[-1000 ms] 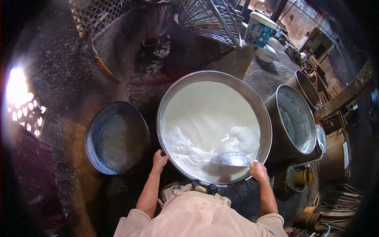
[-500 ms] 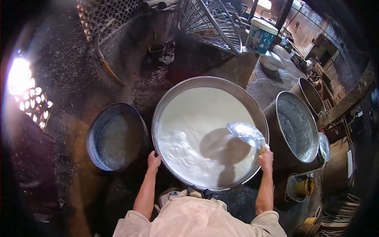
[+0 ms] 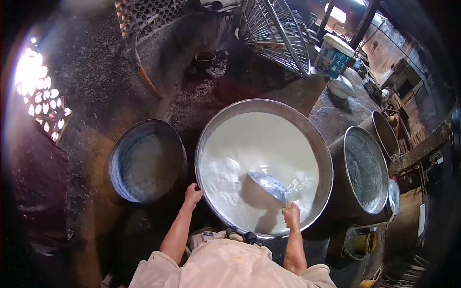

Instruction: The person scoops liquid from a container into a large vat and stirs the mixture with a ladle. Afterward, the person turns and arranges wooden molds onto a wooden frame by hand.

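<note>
In front of my body stands a wide metal vat (image 3: 321,139) filled with milky white liquid (image 3: 259,139). Foam lies on the liquid's left side, and ripples show at the right. My right hand (image 3: 291,215) is closed round the handle of a large metal ladle (image 3: 269,185), held over the vat. The ladle's bowl points to the left, close over the liquid, and casts a shadow on it. My left hand (image 3: 194,194) grips the vat's rim at the lower left, fingers curled on the edge.
A dark metal tub (image 3: 116,168) stands left of the vat. On the right are a tall metal pot (image 3: 346,161) and another pot (image 3: 376,122) behind it. A blue-and-white bucket (image 3: 332,57), a metal rack (image 3: 276,33) and a curved wooden handle (image 3: 149,82) are farther back.
My right hand has swung the ladle left and toward my body, from the vat's right rim to over its middle. My left hand stays on the rim. The view has shifted slightly.
</note>
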{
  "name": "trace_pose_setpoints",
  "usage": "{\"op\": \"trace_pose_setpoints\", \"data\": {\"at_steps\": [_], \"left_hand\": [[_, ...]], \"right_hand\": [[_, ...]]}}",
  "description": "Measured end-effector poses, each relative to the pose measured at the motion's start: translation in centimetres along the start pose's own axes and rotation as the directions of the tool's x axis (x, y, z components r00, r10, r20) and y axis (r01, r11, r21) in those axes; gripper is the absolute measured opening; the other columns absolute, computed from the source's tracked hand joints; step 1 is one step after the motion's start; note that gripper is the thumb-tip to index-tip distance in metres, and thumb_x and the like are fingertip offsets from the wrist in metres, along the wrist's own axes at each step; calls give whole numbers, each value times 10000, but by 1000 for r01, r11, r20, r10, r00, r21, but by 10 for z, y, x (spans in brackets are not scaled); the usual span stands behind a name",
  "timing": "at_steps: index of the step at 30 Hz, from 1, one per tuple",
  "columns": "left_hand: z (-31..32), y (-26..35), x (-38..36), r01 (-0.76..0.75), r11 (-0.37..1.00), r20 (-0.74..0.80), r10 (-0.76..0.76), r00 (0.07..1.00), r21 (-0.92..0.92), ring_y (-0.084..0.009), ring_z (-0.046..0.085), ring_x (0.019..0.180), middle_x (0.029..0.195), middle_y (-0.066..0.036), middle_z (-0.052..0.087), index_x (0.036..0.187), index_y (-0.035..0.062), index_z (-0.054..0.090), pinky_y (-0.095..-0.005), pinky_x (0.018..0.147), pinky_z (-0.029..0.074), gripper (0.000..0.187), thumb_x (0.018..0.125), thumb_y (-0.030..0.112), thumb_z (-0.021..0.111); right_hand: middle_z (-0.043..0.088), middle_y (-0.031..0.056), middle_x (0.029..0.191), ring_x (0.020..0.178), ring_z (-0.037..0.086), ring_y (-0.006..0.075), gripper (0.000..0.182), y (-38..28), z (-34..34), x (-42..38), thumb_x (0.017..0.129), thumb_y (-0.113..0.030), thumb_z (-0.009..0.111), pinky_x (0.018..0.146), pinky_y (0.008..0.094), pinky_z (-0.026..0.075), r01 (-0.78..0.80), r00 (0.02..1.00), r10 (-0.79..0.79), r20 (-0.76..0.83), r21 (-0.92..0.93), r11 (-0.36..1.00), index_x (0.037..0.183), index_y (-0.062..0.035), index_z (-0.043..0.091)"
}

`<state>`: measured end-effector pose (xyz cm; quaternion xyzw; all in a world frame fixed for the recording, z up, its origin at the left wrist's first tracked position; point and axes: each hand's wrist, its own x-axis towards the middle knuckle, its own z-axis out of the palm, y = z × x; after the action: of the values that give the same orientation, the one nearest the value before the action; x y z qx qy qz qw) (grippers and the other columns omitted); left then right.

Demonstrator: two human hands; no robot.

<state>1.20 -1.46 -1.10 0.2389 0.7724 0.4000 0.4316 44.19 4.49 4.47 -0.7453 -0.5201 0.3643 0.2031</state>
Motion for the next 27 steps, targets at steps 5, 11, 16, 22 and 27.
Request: {"op": "trace_pose_setpoints", "data": {"at_steps": [5, 11, 16, 22, 27], "left_hand": [[-7, -5, 13, 22, 999, 110, -26, 994, 31, -209, 631, 839, 915, -111, 671, 982, 11, 632, -341, 750, 492, 305, 721, 104, 760], [-15, 6, 7, -22, 997, 158, 10, 987, 73, -190, 616, 797, 882, -97, 668, 951, 18, 631, -344, 705, 490, 299, 709, 113, 777], [-21, 18, 4, -10, 996, 193, -9, 981, 93, -200, 630, 811, 894, -92, 676, 976, 35, 641, -349, 713, 497, 323, 698, 125, 779], [-13, -17, 25, -199, 976, 235, 214, 948, -86, -258, 650, 918, 970, -127, 685, 1008, 47, 634, -366, 802, 497, 364, 664, 95, 746], [-26, 16, 8, -154, 978, 234, 118, 965, 141, -261, 638, 986, 1023, -138, 679, 1053, 48, 622, -360, 849, 486, 419, 675, 155, 768]], "right_hand": [[605, 132, 591, 458, 606, 222, 195, -15, 45, -28, 668, -60, 623, 411, 368, 514, -4, 997, 7, 74, -34, 999, 836, 23, 571], [601, 118, 578, 447, 600, 205, 252, -45, 88, -62, 672, -66, 630, 403, 355, 506, -34, 987, 36, 158, -18, 999, 900, 32, 586], [617, 151, 607, 480, 626, 228, 278, -75, 102, -84, 668, -85, 654, 444, 369, 528, -43, 978, 45, 205, -12, 999, 906, 36, 576], [576, 80, 606, 452, 548, 173, 352, -143, 68, -85, 647, -54, 713, 409, 343, 453, 1, 980, 7, 199, -41, 999, 965, 20, 581], [643, 225, 702, 568, 658, 312, 364, -229, 61, -27, 691, -94, 652, 532, 411, 531, 328, 945, -315, 90, -223, 918, 1026, 28, 583]]}}
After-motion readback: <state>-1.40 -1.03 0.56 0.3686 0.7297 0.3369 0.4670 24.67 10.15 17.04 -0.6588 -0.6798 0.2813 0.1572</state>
